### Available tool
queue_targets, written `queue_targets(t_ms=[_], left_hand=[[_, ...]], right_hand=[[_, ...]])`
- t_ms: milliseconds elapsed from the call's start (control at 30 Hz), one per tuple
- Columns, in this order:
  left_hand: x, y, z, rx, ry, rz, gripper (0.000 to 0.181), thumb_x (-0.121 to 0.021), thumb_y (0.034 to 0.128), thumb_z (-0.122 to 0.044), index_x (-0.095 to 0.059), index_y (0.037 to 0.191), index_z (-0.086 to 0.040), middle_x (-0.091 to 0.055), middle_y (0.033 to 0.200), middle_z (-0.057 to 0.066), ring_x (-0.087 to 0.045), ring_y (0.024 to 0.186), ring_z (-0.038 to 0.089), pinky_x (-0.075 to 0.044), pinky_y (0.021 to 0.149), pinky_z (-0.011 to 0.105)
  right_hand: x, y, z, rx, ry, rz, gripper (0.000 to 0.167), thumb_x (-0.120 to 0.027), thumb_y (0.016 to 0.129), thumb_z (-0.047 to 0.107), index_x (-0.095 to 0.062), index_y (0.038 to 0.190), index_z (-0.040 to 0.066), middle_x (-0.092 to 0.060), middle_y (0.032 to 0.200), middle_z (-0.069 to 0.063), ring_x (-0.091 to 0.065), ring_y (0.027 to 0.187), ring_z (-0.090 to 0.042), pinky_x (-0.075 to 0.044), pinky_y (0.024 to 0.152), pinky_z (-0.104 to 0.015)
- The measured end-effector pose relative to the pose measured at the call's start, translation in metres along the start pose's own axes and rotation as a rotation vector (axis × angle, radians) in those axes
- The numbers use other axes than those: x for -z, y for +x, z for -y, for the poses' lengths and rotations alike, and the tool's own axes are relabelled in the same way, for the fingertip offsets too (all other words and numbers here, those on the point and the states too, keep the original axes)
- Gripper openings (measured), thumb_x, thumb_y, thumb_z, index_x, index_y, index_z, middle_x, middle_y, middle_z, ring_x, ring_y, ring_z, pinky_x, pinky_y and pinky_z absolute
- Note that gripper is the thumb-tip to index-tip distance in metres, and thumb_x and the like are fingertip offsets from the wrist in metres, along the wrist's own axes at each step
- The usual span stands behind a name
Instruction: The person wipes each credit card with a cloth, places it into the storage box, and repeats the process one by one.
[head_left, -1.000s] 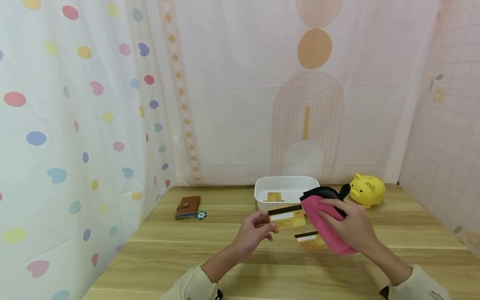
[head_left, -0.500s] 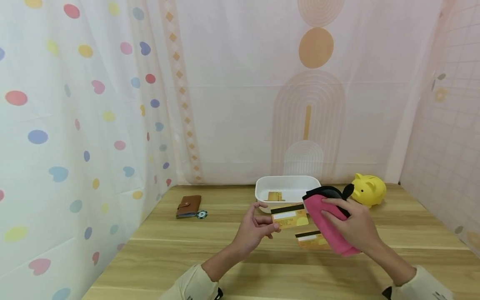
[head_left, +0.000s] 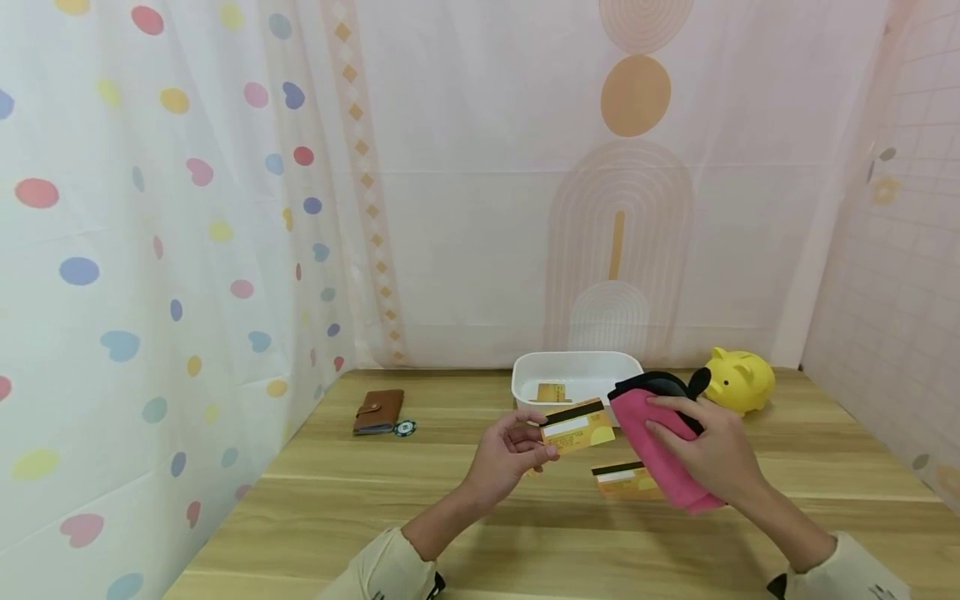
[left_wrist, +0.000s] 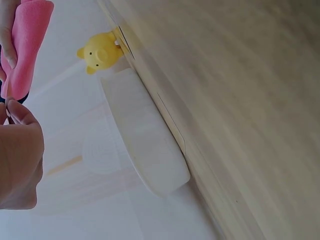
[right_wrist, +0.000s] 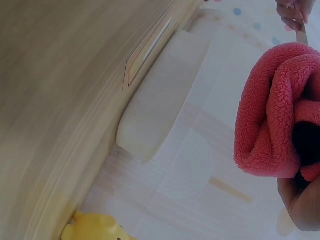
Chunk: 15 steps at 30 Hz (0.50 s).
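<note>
My left hand point(head_left: 497, 467) pinches a yellow bank card point(head_left: 577, 435), its black stripe and white strip facing the head camera. Beneath those fingers a small yellow patch shows, too little to identify. With my right hand point(head_left: 716, 454) I grip a folded pink fleecy cloth point(right_wrist: 267, 115), with black material point(head_left: 652, 385) along its top and a rounded black tab. The cloth is close to the held card's right end; whether they touch I cannot tell. A second bank card point(head_left: 618, 480) lies on the table below, partly hidden by the cloth.
Behind the hands stands a white bin point(head_left: 577, 367) with a yellow card point(head_left: 551, 392) in it. A yellow piggy bank point(head_left: 742, 381) is at the back right. At left, a brown wallet point(head_left: 378, 410) lies beside a poker chip point(head_left: 405, 428) on the wooden table point(head_left: 337, 517).
The held bank card has tilted, its right end rising and its left end dipping. My left index finger has lowered onto it. The right hand and cloth have barely moved.
</note>
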<state>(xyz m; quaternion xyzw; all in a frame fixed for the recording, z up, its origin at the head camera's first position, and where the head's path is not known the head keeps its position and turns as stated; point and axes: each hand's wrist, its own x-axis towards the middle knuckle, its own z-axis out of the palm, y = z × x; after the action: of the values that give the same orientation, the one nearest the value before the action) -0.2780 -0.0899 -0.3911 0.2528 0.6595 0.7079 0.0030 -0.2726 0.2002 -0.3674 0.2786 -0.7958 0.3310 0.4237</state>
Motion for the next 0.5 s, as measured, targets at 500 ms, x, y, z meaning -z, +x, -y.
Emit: queue_targets(t_ms=[500], left_hand=[[0.002,-0.0007,0.0007,0.03,0.005,0.037,0.047,-0.072,0.085,0.007,-0.053,0.128,0.006,-0.056,0.111,0.008,-0.067,0.08,0.009,-0.052,0.068,0.022]], right_hand=[[0.0003,-0.0007,-0.0008,-0.016,0.002,0.002,0.035,-0.087,0.069,0.001,-0.078,0.1,0.015,-0.075,0.094,0.0,-0.044,0.063,-0.003,-0.029,0.044,-0.013]])
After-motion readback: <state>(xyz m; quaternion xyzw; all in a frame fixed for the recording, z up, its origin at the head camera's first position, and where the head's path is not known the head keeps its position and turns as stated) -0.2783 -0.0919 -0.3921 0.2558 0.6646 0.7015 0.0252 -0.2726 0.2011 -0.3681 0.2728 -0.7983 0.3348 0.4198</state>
